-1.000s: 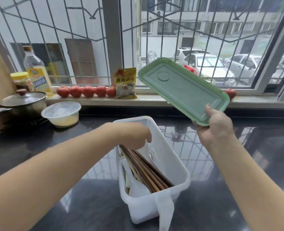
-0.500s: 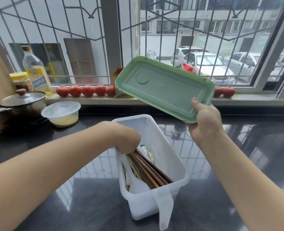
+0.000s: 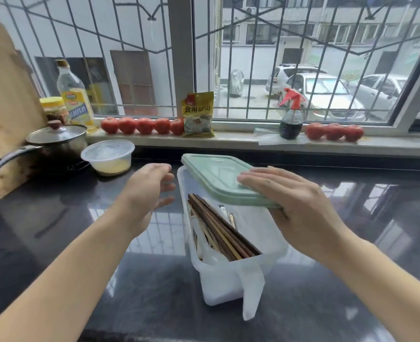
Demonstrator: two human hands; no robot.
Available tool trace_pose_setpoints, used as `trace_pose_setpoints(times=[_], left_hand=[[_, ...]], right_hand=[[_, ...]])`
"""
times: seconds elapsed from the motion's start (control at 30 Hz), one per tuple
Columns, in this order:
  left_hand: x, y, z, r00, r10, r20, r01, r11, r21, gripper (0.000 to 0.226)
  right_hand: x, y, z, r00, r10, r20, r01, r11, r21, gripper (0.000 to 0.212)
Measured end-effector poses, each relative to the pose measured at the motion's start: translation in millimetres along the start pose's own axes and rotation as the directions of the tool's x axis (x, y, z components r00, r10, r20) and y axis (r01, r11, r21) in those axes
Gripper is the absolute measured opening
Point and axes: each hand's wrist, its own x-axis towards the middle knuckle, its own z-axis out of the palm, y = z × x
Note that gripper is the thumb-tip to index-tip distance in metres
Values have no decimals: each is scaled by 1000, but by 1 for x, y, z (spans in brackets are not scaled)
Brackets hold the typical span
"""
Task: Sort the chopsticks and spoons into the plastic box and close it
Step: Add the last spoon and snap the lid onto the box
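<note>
- Closing step under way: green lid (image 3: 219,177), held up in front of the window a second ago, is now down over the far end of the plastic box (image 3: 231,280), tilted, its near edge raised above the box.
- Right hand (image 3: 300,206) holds the lid by its near right corner, fingers laid flat across the top, thumb hidden beneath; a second ago it gripped the lid upright by one end.
- Left hand (image 3: 146,193) is out of the box, where it was reaching half a second ago. It hovers just left of the box's far corner, fingers spread and relaxed, holding nothing.
- Meaning for the task: sorting looks done; what remains is seating the lid flat and, in my judgement, pressing it down.
- Box: translucent white, long and narrow, standing on the dark glossy counter (image 3: 56,230), near end open to view, with a loose plastic flap hanging at the near wall.
- Contents: brown chopsticks (image 3: 219,230) lie lengthwise in a bundle, tips toward the near wall; pale spoon shapes (image 3: 211,255) beside and under them, hard to count.
</note>
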Motion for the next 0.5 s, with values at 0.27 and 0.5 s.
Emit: trace_pose_setpoints(times=[0.27, 0.5], left_hand=[[-5, -7, 16, 996, 71, 53, -76, 992, 98, 18], [29, -14, 20, 978, 136, 156, -187, 907, 378, 60]], right_hand=[[-5, -26, -4, 968, -118, 223, 129, 991, -32, 44], [-5, -26, -16, 894, -22, 448, -22, 995, 93, 53]])
